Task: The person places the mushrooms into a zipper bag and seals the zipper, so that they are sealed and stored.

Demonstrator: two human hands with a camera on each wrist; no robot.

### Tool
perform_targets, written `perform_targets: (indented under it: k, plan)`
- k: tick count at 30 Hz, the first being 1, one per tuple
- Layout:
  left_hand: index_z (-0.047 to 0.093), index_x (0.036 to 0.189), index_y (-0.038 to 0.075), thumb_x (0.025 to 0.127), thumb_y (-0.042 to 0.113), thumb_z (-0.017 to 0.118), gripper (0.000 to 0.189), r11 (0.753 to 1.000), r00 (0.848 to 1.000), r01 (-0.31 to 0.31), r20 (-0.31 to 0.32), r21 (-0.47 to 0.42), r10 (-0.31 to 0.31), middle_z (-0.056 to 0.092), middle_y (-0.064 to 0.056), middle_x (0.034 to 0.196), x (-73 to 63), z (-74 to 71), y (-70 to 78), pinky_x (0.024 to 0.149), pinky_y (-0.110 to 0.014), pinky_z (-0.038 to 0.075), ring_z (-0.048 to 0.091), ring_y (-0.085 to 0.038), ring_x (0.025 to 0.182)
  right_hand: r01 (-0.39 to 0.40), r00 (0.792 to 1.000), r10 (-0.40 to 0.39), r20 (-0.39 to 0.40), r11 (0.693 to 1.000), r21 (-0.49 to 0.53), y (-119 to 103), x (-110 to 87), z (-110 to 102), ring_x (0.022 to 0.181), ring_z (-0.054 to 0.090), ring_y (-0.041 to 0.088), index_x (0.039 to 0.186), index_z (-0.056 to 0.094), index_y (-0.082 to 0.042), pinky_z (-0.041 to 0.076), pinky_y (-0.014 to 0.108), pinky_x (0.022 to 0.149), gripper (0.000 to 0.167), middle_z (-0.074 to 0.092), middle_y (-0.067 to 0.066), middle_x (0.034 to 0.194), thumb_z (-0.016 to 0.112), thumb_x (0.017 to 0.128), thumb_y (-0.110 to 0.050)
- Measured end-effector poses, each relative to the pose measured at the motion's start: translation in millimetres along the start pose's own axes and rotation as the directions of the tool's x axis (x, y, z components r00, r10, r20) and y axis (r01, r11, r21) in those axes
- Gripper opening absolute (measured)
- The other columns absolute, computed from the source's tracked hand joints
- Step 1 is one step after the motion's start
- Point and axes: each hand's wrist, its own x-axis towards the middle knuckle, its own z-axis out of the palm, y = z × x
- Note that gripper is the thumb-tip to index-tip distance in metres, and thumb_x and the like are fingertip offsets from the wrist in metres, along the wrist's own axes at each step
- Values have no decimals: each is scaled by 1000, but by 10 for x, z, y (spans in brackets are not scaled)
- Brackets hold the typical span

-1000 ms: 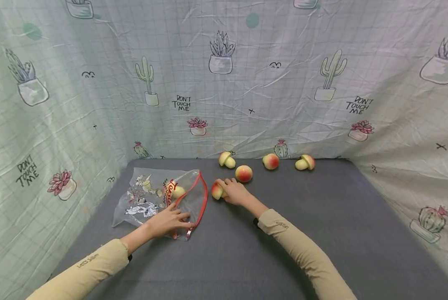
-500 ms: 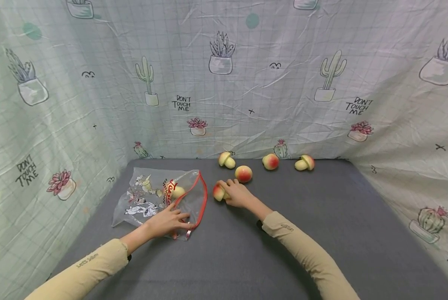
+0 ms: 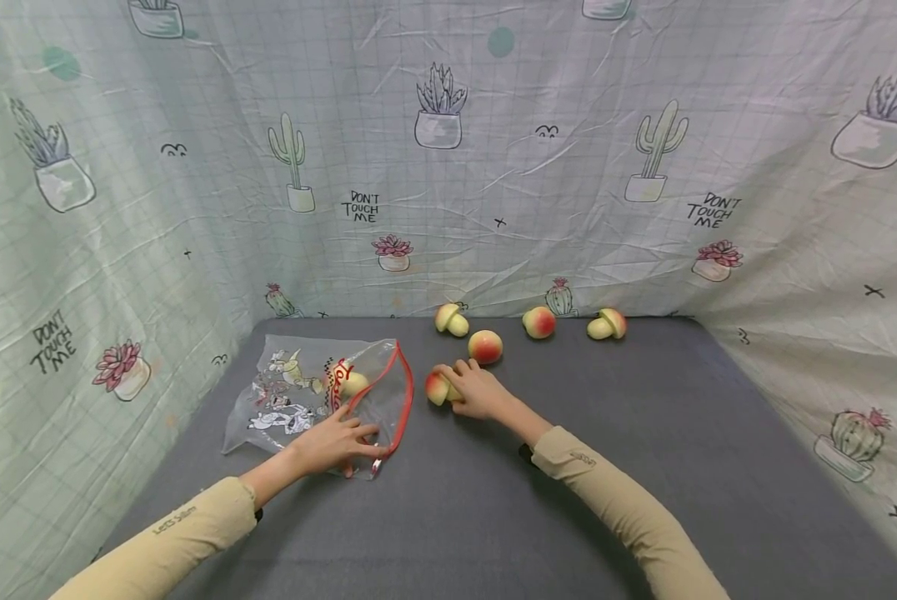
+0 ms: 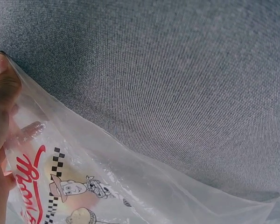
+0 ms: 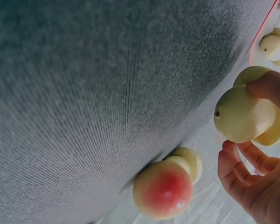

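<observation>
A toy mushroom (image 3: 438, 389) with a red-yellow cap lies sideways between the fingers of my right hand (image 3: 480, 392), which pinches it by its pale stem. The right wrist view shows the thumb and fingertips on opposite sides of this stem (image 5: 242, 116). My left hand (image 3: 333, 443) holds the open edge of a clear plastic bag (image 3: 406, 408) with red trim and cartoon prints. In the left wrist view, the thumb (image 4: 1, 63) lies at the bag's edge and a finger shows through the plastic. Inside the bag sits another toy mushroom (image 3: 354, 383), partly covered by red lettering.
Several more toy mushrooms lie beyond my right hand: one cap-up (image 3: 485, 347), one at the back (image 3: 452, 320), one farther right (image 3: 538, 322) and one at the far right (image 3: 607, 324). A dark grey table (image 3: 643, 433) meets a cactus-print curtain (image 3: 493, 167) behind and at the sides.
My right hand and the mushroom it pinches have shifted slightly to the right and toward me. The left hand and the bag stay where they were; the head view has turned slightly.
</observation>
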Motion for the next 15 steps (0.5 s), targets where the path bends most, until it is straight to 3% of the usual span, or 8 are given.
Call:
perform_targets:
  k: [5, 15]
  plan:
    - [52, 119, 38, 58, 54, 57, 64, 1000, 1000, 0, -7, 19, 0, 58, 2, 103, -8, 12, -2, 82, -46, 43, 54, -16, 79, 29, 999, -29, -34, 1000, 3, -19, -23, -4, 75, 39, 18, 128, 38, -21, 34, 23, 55, 57, 48, 6, 93, 64, 77, -23]
    - [49, 123, 39, 57, 53, 56, 67, 999, 1000, 8, 4, 52, -8, 58, 3, 104, -6, 0, 19, 84, -45, 42, 54, -15, 80, 41, 997, -33, -69, 992, 117, -144, -49, -44, 76, 36, 15, 127, 39, -25, 32, 21, 52, 57, 43, 3, 88, 64, 76, -21]
